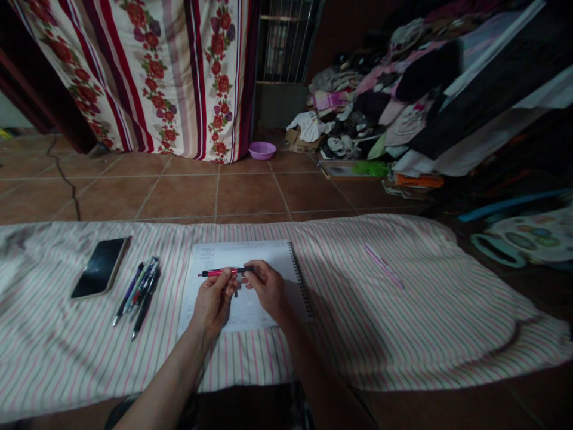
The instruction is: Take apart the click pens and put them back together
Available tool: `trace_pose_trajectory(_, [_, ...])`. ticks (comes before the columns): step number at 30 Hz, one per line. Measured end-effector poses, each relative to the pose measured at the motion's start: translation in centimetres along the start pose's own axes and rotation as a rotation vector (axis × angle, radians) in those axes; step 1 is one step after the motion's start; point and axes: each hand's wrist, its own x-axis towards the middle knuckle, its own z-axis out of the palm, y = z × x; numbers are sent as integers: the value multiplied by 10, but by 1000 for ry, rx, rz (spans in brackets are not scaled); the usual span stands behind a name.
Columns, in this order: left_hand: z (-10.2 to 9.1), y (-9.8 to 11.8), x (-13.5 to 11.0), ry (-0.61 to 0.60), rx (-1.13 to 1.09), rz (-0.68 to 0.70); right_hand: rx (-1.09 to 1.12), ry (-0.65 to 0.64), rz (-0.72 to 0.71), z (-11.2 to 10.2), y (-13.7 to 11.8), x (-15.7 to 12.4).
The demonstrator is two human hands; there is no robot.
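Observation:
A red and black pen (215, 272) lies level between my two hands, above a spiral notebook (268, 316). My left hand (215, 298) pinches its red middle between thumb and fingers. At its black right end, my right hand (267, 288) closes thumb and fingers on the pen. The notebook lies open, its wire binding along the right side and some writing near the top left. Left of it, several pens (142, 289) rest in a loose bunch beside a dark-screened phone (101, 267). A pink pen (384, 266) lies alone to the right.
A striped cloth (340, 352) covers the low surface under everything. Beyond it is a tiled floor (188, 188) with a purple basin (262, 150) and a flowered curtain (179, 77). Clothes (331, 101) are heaped at the back right.

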Motion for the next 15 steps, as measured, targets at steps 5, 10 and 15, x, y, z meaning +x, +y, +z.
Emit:
trace_pose_trajectory(5, [-1, -1, 1, -4, -3, 5, 1, 10, 20, 1, -4, -1])
trace_pose_trajectory(10, [0, 0, -1, 0, 4, -14, -13, 19, 49, 0, -8, -2])
trace_pose_trajectory(15, [1, 0, -2, 1, 9, -19, -34, 5, 47, -1, -7, -1])
